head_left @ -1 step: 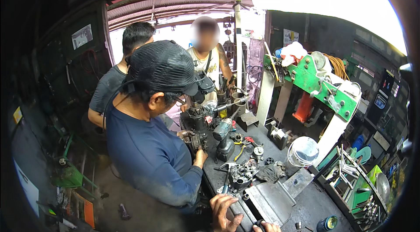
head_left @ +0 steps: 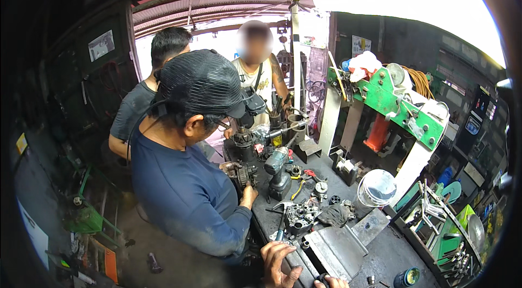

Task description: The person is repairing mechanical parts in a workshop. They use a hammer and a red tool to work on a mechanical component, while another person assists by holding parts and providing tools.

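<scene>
My left hand (head_left: 280,261) rests at the lower edge with bent fingers apart on the long metal body of a vise (head_left: 331,250). My right hand (head_left: 334,282), cut off by the bottom edge, has its fingers curled at a small dark thing that I cannot make out. Beyond my hands lie a hammer (head_left: 279,228), a metal housing (head_left: 299,217) and a dark rag (head_left: 334,216). A co-worker in a cap and blue shirt (head_left: 182,190) holds a ribbed metal part (head_left: 244,174) at the bench edge.
Two more people (head_left: 130,119) (head_left: 258,81) stand beyond. The bench (head_left: 380,252) carries a cordless driver (head_left: 279,176), pliers (head_left: 299,189), a white bucket (head_left: 375,190) and a tin (head_left: 406,277). A green press (head_left: 402,114) stands behind; a tool rack (head_left: 440,223) is at right.
</scene>
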`<state>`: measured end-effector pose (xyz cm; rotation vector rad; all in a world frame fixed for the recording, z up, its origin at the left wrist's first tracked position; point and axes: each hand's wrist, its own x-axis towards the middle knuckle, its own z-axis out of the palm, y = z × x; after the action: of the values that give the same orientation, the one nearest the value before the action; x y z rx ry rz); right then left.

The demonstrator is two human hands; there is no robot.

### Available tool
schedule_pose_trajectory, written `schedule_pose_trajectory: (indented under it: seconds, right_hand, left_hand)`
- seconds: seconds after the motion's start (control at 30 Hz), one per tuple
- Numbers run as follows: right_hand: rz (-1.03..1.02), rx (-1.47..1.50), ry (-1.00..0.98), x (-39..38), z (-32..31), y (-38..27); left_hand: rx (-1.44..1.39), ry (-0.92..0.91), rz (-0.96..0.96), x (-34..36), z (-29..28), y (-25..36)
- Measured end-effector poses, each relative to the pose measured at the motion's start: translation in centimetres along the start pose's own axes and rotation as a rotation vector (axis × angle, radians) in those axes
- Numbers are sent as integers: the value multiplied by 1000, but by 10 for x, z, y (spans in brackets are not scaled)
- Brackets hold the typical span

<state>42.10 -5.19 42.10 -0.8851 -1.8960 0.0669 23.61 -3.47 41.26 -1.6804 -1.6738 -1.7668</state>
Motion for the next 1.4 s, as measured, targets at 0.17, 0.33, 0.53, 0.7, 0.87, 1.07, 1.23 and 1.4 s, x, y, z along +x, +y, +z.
schedule_pose_trajectory:
  seconds: [0.17, 0.33, 0.53, 0.7, 0.87, 1.07, 1.23, 1.4]
  right_hand:
    - [-24, 1, 55, 9, 7, 0]
    - [1, -7, -3, 17, -2, -9]
    - [-64, 65, 36, 20, -3, -24]
    - [-82, -54, -18, 22, 15, -25]
    - [-69, -92, -37, 27, 12, -30]
    - [-86, -95, 25, 25, 18, -26]
    - [0, -133, -38, 10, 26, -23]
    - [27, -160, -44, 7, 26, -25]
  left_hand:
    - [3, -29, 33, 12, -4, -3]
    - [6, -43, 38, 11, -3, -5]
    - [-15, -49, 34, 16, -5, -5]
    - [-65, -55, 41, 17, -5, -6]
    - [-112, -34, -5, 11, -1, -11]
    - [-162, -26, -62, 7, 7, -20]
    - [-228, -66, -20, 4, 6, -24]
    - [-261, -78, -20, 5, 4, -28]
